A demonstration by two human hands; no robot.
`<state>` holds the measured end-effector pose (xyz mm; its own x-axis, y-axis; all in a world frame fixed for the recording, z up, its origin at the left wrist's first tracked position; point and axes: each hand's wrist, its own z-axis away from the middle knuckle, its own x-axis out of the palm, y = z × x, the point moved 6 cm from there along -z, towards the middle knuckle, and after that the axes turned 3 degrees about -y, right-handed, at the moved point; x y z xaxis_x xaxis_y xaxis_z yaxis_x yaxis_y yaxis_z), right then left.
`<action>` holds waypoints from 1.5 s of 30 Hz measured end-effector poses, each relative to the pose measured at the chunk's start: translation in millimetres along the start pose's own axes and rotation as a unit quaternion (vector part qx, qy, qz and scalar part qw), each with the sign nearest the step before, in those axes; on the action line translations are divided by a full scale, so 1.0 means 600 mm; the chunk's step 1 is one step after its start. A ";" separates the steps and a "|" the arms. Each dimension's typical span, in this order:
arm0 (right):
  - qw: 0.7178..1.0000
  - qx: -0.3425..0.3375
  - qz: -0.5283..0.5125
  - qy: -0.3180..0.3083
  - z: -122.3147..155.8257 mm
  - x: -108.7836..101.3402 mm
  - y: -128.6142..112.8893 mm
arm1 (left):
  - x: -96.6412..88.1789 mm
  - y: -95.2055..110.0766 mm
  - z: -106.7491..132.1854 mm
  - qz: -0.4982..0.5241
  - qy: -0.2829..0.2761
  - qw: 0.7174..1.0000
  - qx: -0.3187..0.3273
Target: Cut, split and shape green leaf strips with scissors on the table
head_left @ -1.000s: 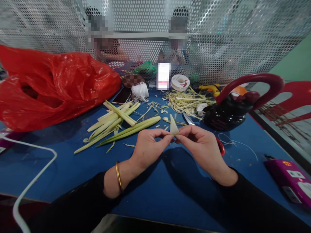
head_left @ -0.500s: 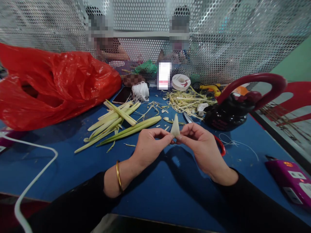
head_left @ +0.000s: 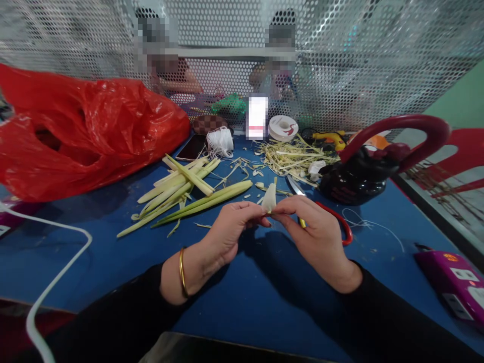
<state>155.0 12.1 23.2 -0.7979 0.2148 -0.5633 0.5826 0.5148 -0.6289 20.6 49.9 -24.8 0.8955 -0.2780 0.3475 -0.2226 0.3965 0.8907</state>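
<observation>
Between my fingertips stands a pale, pointed piece of plant leaf [head_left: 269,198], its tip upward. My left hand [head_left: 230,228], with a gold bangle at the wrist, pinches its lower left side. My right hand [head_left: 316,233] pinches the lower right side, thumb and forefinger together. Just beyond and under my right hand lie red-handled scissors [head_left: 346,229], their blades partly showing. Left of my hands is a pile of long pale-green stalks [head_left: 170,194], with greener stalks [head_left: 212,201] nearest my left hand.
A red plastic bag [head_left: 113,131] fills the left. Behind are white string [head_left: 220,142], a dark phone [head_left: 191,147], a lit screen [head_left: 257,116], a ribbon spool [head_left: 283,128] and shredded trimmings [head_left: 287,157]. A black pot with a maroon handle [head_left: 351,179] and a purple power strip [head_left: 451,282] stand right.
My right hand has turned, its fingers closing over the base of the leaf piece. The piece has tilted slightly left, and more of the scissors shows beside my right hand.
</observation>
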 end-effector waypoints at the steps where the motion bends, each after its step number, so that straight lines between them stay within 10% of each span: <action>1: 1.000 -0.003 0.006 0.002 0.001 0.000 0.000 | 0.000 -0.001 -0.001 0.007 -0.002 1.000 -0.005; 21: 0.997 0.062 -0.051 -0.005 0.003 0.007 0.018 | 0.001 -0.009 0.003 0.054 0.005 0.998 -0.025; 32: 0.950 0.238 -0.200 -0.021 0.004 0.020 0.039 | 0.005 0.016 0.008 -0.036 0.024 0.997 0.066; 45: 0.944 0.263 -0.198 0.010 0.006 0.015 0.045 | 0.005 0.034 0.013 -0.214 0.035 0.969 0.120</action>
<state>164.2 24.9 -0.5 -0.9688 0.1103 -0.2221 0.2311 0.0765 -0.9699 15.6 50.4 -3.6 0.9480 -0.3078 -0.0815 0.0987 0.0407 0.9943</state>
